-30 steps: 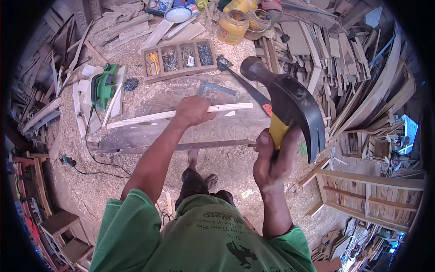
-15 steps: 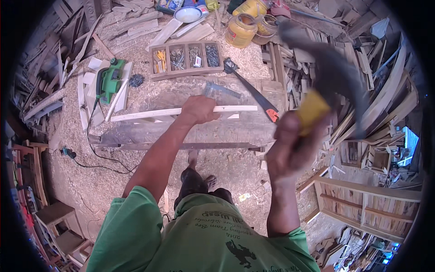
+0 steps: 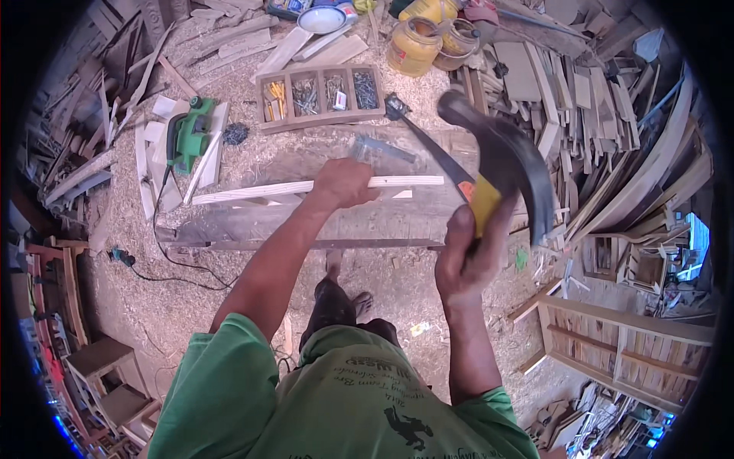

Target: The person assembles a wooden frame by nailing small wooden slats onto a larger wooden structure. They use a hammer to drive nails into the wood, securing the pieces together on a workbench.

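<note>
My left hand [image 3: 342,183] is closed around a thin pale wooden strip [image 3: 409,182] that lies across the worn wooden bench [image 3: 382,226]. The strip sticks out on both sides of my fist. In my right hand [image 3: 475,249] I grip a claw hammer [image 3: 511,145] by its handle, with yellow showing just below the dark head. The hammer is held up in the air, right of the strip's end and apart from it. Beyond the strip rest a bluish metal piece [image 3: 388,148] and a handsaw [image 3: 436,144], whose orange-marked end is partly behind the hammer.
A divided wooden box [image 3: 321,121] of nails and yellow pieces stands at the bench's far side. To the left sits a green power planer [image 3: 189,134] with its cord trailing down. Yellow jars [image 3: 414,50] and a bowl [image 3: 322,21] are farther back. Stacked wood [image 3: 539,92] crowds the right.
My right hand has brought the hammer down and to the left, closer to the bench. The left hand keeps its hold on the strip. The whole view has shifted slightly.
</note>
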Demonstrator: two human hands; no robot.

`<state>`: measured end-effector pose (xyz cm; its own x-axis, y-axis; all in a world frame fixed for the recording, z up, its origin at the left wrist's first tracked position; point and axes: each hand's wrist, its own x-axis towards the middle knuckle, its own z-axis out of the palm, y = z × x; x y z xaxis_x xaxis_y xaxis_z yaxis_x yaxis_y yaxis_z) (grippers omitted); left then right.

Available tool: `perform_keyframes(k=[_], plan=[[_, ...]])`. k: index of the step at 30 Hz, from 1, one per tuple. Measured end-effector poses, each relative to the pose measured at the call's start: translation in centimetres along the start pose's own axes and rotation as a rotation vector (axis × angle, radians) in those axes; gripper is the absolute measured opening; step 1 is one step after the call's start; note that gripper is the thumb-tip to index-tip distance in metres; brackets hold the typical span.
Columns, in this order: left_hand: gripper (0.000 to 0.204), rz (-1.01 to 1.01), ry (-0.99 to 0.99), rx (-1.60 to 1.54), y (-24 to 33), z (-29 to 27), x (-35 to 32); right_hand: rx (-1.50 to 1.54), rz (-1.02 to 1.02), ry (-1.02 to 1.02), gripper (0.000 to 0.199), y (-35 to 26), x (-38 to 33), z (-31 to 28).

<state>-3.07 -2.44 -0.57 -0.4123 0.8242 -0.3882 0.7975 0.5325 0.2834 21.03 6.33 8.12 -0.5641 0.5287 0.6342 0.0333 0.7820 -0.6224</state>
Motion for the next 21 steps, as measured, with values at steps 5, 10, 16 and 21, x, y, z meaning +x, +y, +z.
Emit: perform_keyframes(k=[5, 10, 16, 21], plan=[[0.055, 0.041, 0.052, -0.031, 0.9, -0.4, -0.1, -0.389, 0.339, -0.584, 0.055, 3.5, -3.8, 2.5], [0.051, 0.012, 0.063, -0.037, 0.2, 0.2, -0.1, 0.027, 0.160, -0.173, 0.056, -0.1, -2.0, 1.4], [0.045, 0.023, 0.072, -0.030, 1.1, -0.8, -0.2, -0.403, 0.289, -0.623, 0.059, 4.2, -4.8, 2.0], [0.038, 0.056, 0.117, -0.101, 1.0, 0.6, -0.8, -0.064, 0.646, -0.163, 0.047, 5.5, -2.8, 3.7]])
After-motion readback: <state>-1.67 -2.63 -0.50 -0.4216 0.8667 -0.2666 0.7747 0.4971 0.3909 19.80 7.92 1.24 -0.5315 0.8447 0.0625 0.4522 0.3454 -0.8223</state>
